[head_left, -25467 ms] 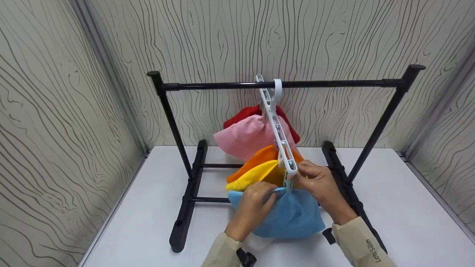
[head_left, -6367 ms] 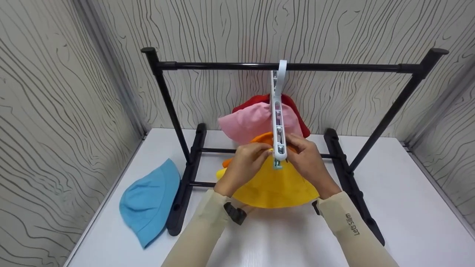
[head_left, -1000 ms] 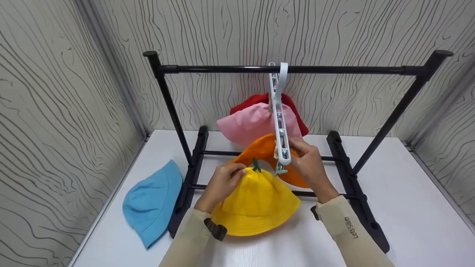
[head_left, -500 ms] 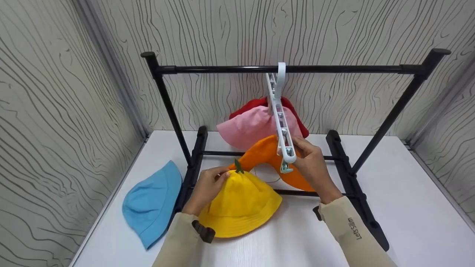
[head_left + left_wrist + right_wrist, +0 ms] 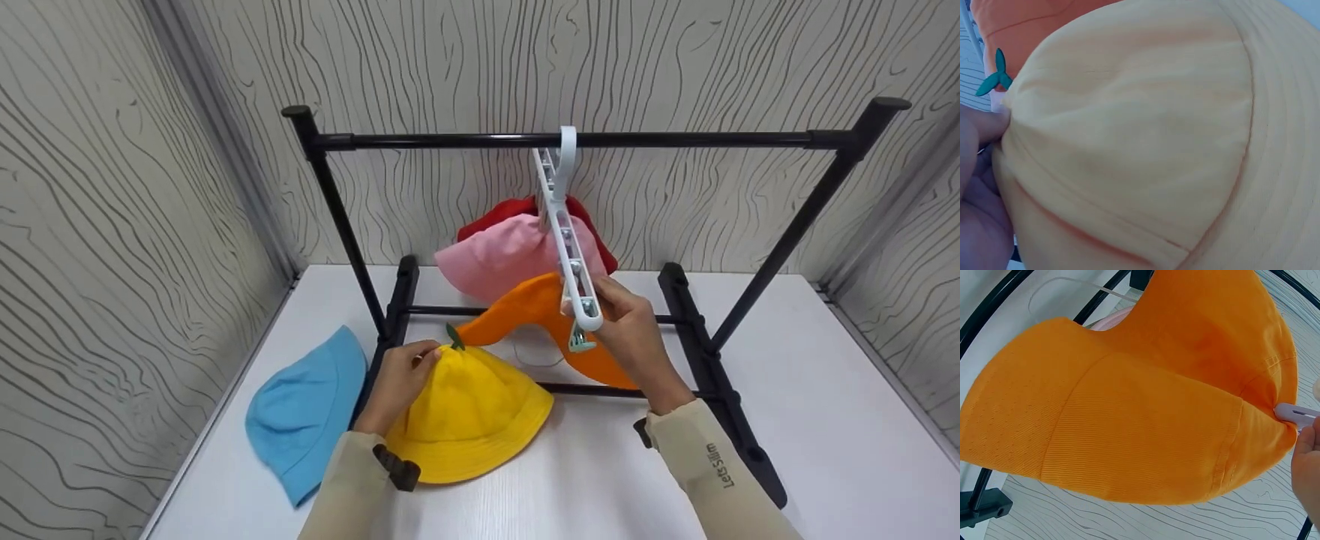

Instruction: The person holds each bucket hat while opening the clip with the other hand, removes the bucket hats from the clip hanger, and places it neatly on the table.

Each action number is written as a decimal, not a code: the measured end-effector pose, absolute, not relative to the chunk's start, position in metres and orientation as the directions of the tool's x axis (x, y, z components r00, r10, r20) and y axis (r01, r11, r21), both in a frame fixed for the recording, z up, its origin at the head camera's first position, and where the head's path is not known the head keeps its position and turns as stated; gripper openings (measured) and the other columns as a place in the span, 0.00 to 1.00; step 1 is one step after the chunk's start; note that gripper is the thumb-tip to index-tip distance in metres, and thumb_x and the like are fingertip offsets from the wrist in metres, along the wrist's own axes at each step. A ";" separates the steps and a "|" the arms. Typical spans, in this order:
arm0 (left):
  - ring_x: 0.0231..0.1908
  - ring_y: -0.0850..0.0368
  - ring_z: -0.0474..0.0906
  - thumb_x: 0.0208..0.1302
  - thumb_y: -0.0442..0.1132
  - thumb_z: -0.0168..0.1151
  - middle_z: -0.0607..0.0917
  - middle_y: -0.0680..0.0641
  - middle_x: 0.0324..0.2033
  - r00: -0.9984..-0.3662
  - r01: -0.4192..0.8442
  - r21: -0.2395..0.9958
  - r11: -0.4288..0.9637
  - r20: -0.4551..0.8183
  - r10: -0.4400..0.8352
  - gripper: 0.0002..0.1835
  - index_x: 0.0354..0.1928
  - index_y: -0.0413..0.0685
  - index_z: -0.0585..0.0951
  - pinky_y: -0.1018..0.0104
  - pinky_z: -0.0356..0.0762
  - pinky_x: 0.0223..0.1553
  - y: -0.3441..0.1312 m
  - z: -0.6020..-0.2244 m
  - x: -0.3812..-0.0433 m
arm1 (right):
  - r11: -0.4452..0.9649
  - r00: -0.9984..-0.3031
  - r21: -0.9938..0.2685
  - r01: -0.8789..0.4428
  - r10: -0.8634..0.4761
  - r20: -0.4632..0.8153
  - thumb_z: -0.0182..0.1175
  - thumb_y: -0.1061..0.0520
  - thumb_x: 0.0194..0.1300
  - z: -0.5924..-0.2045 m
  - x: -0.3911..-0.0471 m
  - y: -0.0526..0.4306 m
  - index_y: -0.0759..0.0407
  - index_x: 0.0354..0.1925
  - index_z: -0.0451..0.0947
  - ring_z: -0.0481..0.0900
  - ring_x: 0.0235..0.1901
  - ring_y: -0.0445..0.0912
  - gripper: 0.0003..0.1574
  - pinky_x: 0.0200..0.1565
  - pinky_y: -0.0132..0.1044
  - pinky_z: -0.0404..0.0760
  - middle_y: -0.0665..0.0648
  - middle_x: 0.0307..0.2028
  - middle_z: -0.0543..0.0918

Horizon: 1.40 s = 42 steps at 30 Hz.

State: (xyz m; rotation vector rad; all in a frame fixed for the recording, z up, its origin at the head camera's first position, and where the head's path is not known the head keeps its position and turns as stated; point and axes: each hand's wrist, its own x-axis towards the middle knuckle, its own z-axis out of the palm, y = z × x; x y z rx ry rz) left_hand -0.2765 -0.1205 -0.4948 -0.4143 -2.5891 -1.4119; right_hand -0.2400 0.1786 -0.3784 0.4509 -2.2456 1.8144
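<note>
My left hand (image 5: 397, 382) pinches the top of a yellow bucket hat (image 5: 472, 416) beside its green leaf tip, and the brim spreads low over the white table. An orange hat (image 5: 517, 306) hangs by its crown from a pale clip (image 5: 1292, 414) on the white clip hanger (image 5: 576, 274). Around that clip my right hand (image 5: 634, 334) has its fingertips, partly hidden behind the hanger bar. At the hanger's near end, a pale green clip (image 5: 579, 341) dangles with nothing in it.
Behind the orange hat hang a pink hat (image 5: 484, 259) and a red hat (image 5: 491, 216). A blue hat (image 5: 304, 412) lies on the table at left, against the foot of the black rack (image 5: 465, 141). Patterned panels stand at the back and sides.
Earlier, the blue and yellow hats hung on the hanger; the blue one now lies at left. Over the last second my left hand carried the yellow hat leftward while my right stayed by the clip.
</note>
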 end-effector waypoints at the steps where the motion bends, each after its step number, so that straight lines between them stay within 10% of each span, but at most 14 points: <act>1: 0.30 0.61 0.76 0.64 0.41 0.52 0.84 0.51 0.37 -0.947 0.321 0.790 0.523 0.278 0.161 0.11 0.41 0.48 0.82 0.70 0.78 0.36 -0.122 -0.496 -0.277 | 0.199 -0.929 -0.908 -0.369 -0.095 0.357 0.63 0.55 0.56 -0.378 -0.240 0.179 0.53 0.59 0.70 0.72 0.51 0.42 0.31 0.53 0.26 0.69 0.50 0.54 0.73; 42: 0.33 0.57 0.76 0.64 0.41 0.53 0.83 0.49 0.37 -0.991 0.082 0.813 0.577 0.125 -0.036 0.11 0.43 0.47 0.82 0.61 0.77 0.44 -0.150 -0.541 -0.289 | 0.179 -0.947 -0.930 -0.322 -0.057 0.317 0.64 0.53 0.55 -0.376 -0.233 0.180 0.50 0.61 0.68 0.73 0.45 0.46 0.34 0.48 0.30 0.75 0.50 0.55 0.73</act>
